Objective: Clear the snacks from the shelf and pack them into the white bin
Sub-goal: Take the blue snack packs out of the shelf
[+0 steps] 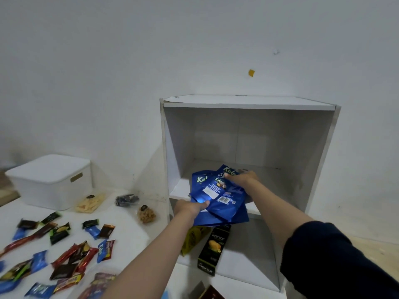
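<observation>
A stack of blue snack pouches (218, 197) hangs over the front edge of the white shelf unit's (332, 147) upper board. My left hand (190, 207) grips the stack's lower left corner, thumb on top. My right hand (241, 176) holds the upper end of the pouches from the right. On the lower level stand a black Nextar box (212, 249) and a yellow box (193, 238), partly hidden by my left arm. The white bin (51, 182) sits at the far left with its lid on.
Several small wrapped snacks (64, 253) lie scattered on the white surface at the left. Three clear bags of crackers (91, 202), dark pieces (127, 199) and nuts (147, 214) lie between bin and shelf. A dark box corner (211, 293) shows at the bottom.
</observation>
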Available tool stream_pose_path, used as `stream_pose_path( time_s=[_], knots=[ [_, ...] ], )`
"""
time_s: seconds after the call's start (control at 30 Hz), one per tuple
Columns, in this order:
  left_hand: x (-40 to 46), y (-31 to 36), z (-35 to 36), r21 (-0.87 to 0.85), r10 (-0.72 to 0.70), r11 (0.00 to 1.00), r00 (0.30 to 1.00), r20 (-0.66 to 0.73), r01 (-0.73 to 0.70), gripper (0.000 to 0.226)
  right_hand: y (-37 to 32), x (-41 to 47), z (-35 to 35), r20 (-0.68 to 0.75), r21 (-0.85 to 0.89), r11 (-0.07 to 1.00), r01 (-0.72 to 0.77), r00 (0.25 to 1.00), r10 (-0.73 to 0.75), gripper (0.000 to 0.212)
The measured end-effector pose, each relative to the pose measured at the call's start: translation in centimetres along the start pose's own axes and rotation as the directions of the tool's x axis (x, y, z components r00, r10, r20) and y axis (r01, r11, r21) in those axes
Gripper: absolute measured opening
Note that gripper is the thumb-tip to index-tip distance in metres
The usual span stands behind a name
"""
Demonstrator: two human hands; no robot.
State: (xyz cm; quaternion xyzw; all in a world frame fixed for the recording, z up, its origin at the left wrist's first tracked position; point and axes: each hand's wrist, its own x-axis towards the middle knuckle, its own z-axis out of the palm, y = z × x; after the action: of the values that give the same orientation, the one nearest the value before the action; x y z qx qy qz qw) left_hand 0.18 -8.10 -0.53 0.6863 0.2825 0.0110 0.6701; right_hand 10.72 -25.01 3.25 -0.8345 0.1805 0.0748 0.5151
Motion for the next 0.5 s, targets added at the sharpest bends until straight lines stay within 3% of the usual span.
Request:
stream_pose_path(
  time_s=[0.1, 0.17, 0.5],
  knots=[
    [0.3, -0.1, 0.0, -0.026, -0.015, 1.0, 1.0, 0.002, 0.015, 0.057, 1.2, 6.0, 1.7, -0.052, -0.2, 0.978, -0.064, 0.997, 0.055, 0.106],
    [0.6, -0.1, 0.0, -0.047, -0.032, 0.998, 0.999, 0.008, 0.032, 0.064, 1.1, 5.9, 2.3, -0.082, -0.215, 0.972, -0.091, 0.994, 0.075, 0.095],
    [1.5, -1.0, 0.0, -0.042, -0.01, 0.999, 0.995, 0.095, 0.014, 0.057, -0.8, -3.4, 0.9, -0.106, 0.157, 0.986, 0.059, 0.994, -0.042, 0.032]
  ],
)
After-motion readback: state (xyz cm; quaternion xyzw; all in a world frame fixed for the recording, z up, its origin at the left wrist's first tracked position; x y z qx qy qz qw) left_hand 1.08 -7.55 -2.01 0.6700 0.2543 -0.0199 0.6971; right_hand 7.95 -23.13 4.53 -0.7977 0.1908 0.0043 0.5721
